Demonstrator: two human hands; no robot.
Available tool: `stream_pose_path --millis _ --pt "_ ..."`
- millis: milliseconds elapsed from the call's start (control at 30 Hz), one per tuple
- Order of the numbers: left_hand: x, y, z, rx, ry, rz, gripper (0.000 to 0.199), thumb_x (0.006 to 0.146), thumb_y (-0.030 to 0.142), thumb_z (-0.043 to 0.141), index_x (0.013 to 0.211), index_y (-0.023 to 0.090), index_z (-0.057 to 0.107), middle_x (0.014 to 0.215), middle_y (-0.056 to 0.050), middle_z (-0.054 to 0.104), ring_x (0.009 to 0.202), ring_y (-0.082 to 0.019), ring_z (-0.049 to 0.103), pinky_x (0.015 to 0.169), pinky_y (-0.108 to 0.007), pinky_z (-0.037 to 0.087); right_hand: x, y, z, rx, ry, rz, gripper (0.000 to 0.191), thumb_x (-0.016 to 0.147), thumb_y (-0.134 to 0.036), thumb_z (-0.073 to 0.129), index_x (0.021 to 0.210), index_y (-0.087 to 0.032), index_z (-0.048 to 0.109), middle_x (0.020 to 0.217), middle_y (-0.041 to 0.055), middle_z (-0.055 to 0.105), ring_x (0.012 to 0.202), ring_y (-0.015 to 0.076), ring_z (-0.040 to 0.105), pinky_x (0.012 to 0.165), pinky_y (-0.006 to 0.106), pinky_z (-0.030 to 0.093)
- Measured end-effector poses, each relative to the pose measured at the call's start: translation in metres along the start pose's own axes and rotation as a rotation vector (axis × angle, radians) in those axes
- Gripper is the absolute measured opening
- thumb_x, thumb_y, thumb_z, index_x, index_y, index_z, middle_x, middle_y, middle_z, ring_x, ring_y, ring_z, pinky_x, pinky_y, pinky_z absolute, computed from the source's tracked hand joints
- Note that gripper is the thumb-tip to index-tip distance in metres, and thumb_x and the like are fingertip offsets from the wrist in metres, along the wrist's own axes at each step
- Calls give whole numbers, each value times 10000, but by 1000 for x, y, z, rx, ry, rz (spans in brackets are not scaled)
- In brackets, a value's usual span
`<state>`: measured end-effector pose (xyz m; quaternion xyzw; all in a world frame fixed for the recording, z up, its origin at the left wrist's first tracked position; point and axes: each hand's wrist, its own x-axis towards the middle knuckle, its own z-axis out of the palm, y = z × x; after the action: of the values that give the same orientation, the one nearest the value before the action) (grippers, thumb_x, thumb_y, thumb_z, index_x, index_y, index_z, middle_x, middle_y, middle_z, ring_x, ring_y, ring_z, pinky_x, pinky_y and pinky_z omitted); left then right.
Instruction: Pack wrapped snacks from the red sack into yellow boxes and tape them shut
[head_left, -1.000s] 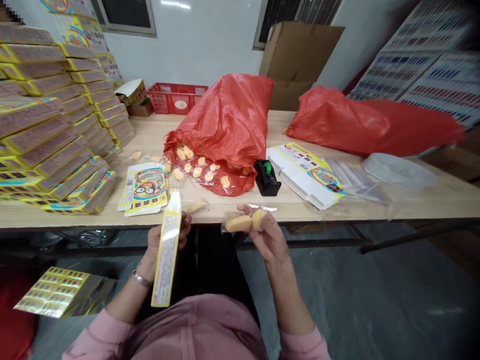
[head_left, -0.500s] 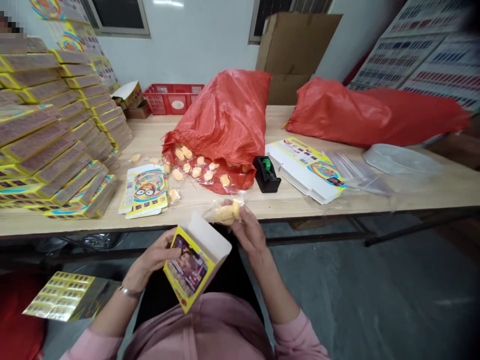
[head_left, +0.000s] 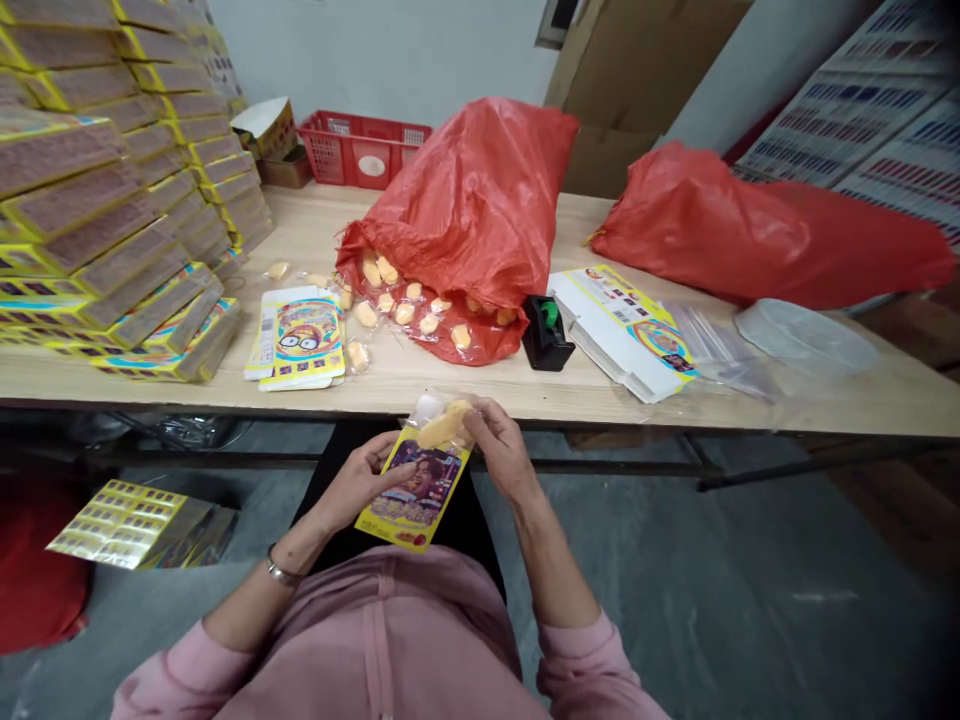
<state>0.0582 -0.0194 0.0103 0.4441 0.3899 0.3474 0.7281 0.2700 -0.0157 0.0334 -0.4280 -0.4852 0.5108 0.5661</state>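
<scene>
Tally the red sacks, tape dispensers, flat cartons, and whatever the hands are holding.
Red sacks: 2
Tape dispensers: 1
Flat cartons: 2
Held carton: 1
Held snack packet: 1
Total: 7

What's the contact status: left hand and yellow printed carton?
Touching: the head view shows the left hand with its fingers against the yellow printed carton, holding it.
</scene>
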Motion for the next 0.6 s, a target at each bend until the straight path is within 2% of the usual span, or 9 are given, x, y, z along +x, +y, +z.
stream_pose_path --millis 100,167,267,367,433,533,600 --pt "1 -9 2 -52 20 18 472 723 319 811 1133 192 616 994 -43 759 840 -203 722 769 -296 559 2 -2 8 -23 -75 33 287 851 -474 669 986 -221 682 1018 20 693 916 186 627 822 287 506" --pt "1 -13 2 -77 39 15 500 718 330 814 1149 186 605 985 -52 760 831 -209 722 766 -309 561 6 -6 11 65 29 -1 310 829 -495 683 974 -221 673 1028 30 687 949 196 623 854 306 506" --pt "-1 -16 2 -92 53 4 521 708 338 820 1153 181 598 991 -60 760 840 -213 721 774 -319 561 12 -13 14 280 280 -87 301 804 -499 700 929 -233 636 958 10 673 903 169 621 849 295 510" --pt "-2 -18 3 -98 81 4 511 697 340 827 1128 182 602 1003 -54 756 864 -210 717 779 -311 556 12 -14 17 348 379 -120 250 808 -452 709 891 -238 609 917 -15 652 863 135 610 820 256 510" --pt "-3 -19 5 -85 94 11 513 692 342 830 1122 183 601 993 -48 755 860 -205 713 778 -304 553 8 -11 23 315 337 -62 244 816 -447 703 893 -238 603 910 -20 647 832 134 609 809 266 520" --pt "-3 -20 6 -62 102 26 508 677 335 840 1099 185 601 954 -30 754 828 -194 708 763 -293 547 2 -3 32 281 188 70 258 816 -455 704 866 -226 595 869 -22 622 785 142 605 797 305 544" --pt "-4 -20 5 -63 106 32 507 670 333 845 1088 187 599 953 -22 750 821 -190 705 756 -287 545 1 -1 33 267 151 82 264 818 -458 703 845 -217 596 862 -18 608 805 150 602 805 316 547"
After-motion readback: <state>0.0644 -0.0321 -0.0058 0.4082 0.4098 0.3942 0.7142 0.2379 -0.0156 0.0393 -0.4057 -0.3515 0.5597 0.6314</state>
